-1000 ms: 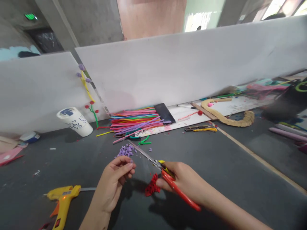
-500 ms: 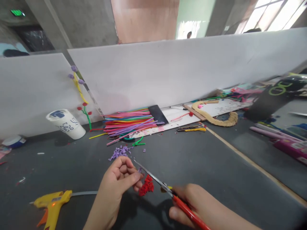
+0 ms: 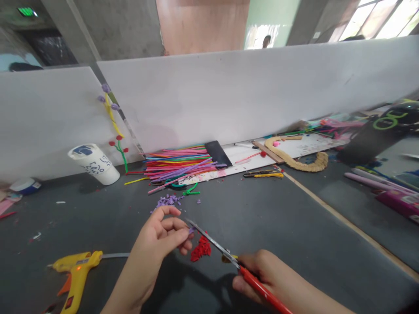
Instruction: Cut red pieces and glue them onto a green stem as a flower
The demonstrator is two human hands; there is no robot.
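My left hand (image 3: 168, 237) pinches a small purple piece (image 3: 191, 230) between thumb and fingertips. In my right hand (image 3: 262, 274) is a pair of scissors (image 3: 225, 253) with red handles. Its blades look nearly closed and point up and left, their tips at the purple piece. Under the blades lies a little heap of red bits (image 3: 200, 249) on the dark table (image 3: 294, 226). A scattered pile of purple bits (image 3: 167, 200) rests just beyond my left hand.
A yellow glue gun (image 3: 77, 270) lies at the lower left. Further back are a white cup (image 3: 94, 165), a bundle of coloured pipe cleaners (image 3: 178, 163), a yellow utility knife (image 3: 268, 173) and a curved tan cardboard piece (image 3: 291, 163). A black bottle (image 3: 369, 135) is at right.
The view has shifted slightly, so the table things sit a little further right and higher. My left index finger has lifted away from the thumb somewhat. Both hands keep their holds.
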